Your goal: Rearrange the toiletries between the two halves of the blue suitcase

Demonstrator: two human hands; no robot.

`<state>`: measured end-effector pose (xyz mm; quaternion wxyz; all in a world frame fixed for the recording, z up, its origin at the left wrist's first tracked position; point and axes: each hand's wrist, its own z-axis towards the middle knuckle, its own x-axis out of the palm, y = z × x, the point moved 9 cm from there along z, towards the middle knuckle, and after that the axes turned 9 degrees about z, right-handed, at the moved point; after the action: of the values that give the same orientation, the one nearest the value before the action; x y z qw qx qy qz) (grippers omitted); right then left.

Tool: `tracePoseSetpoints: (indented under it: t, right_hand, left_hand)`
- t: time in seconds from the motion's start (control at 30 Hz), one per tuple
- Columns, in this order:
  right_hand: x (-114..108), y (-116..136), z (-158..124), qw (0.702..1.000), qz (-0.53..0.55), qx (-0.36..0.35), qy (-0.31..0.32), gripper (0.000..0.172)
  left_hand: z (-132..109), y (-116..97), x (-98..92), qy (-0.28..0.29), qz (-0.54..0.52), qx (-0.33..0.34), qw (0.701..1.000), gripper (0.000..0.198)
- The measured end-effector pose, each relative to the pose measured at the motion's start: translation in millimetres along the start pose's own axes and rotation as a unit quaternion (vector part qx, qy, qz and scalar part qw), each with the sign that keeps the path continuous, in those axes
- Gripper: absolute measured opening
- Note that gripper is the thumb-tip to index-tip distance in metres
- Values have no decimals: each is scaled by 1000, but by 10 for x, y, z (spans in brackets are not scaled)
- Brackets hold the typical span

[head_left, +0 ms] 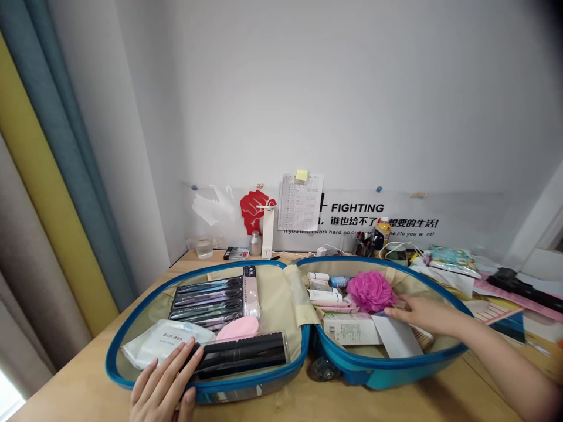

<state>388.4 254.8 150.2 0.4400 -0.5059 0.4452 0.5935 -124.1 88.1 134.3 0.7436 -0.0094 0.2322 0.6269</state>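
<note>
A small blue-rimmed suitcase [303, 357] lies open with both halves facing up. My left hand [165, 381] rests over the left half's front rim, fingers stretched across the end of a black case with a clear cover [246, 353]. Beside it are a white soft pack [167, 340], a pink oval item [237, 328] and a pack of toothbrushes [211, 299]. In the right half, my right hand [422, 313] reaches in, fingers apart, at the edge of a magenta bath puff [372, 291] and just above a white card [398, 339]. A white box [352, 330] stands left of the card.
Small bottles [325, 294] lie at the right half's inner side. Behind the suitcase stand a glass [204, 248], a metallic bottle [255, 243] and a drink bottle [382, 234]. Papers and a black object [523, 287] crowd the desk's right side. Curtains [57, 146] hang at left.
</note>
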Motion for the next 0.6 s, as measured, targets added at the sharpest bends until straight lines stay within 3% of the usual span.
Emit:
tracePoseSetpoints:
  t: [0.13, 0.27, 0.37, 0.47, 0.53, 0.6]
  right_hand:
    - [263, -81, -113, 993, 39, 86, 72, 60]
    - [238, 11, -133, 993, 40, 91, 58, 60]
    - [74, 69, -100, 992, 26, 120, 24, 67]
    - [-254, 298, -17, 992, 1, 110, -58, 76]
    - [-435, 529, 61, 992, -20, 87, -94, 72]
    - [-493, 777, 163, 995, -23, 56, -82, 62]
  left_hand:
    - [-11, 23, 8, 4, -5, -12, 1000, 63]
    - [-11, 33, 6, 4, -6, -16, 1000, 62]
    - [24, 15, -22, -1, -4, -12, 1000, 63]
    - [49, -6, -40, -4, 1, -5, 1000, 66]
    - [43, -6, -29, -1, 4, -5, 1000, 66]
    - [24, 8, -15, 2, 4, -9, 1000, 65]
